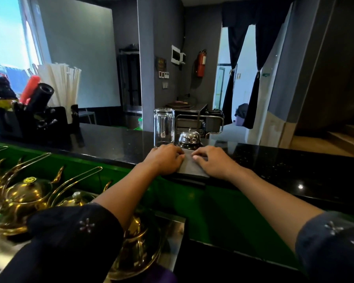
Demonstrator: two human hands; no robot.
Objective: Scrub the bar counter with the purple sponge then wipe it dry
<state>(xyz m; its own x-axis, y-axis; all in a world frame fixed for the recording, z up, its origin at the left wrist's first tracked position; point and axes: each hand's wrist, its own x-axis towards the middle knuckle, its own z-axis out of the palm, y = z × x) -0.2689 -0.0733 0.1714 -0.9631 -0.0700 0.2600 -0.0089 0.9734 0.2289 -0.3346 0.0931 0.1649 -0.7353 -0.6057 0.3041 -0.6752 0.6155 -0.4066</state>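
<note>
Two bare forearms run up from the lower part of the frame toward its middle, uncovered from wrist to near the elbow. Each arm wears a dark sleeve pushed back, the left sleeve [70, 240] filling the lower left and the right sleeve [333, 244] the lower right corner. The cloth looks navy to black, slightly textured, and carries small pale embroidered flower motifs: one shows on the left, two on the right. The left hand [165, 161] and right hand [214, 162] wear no rings, watch or gloves.
</note>
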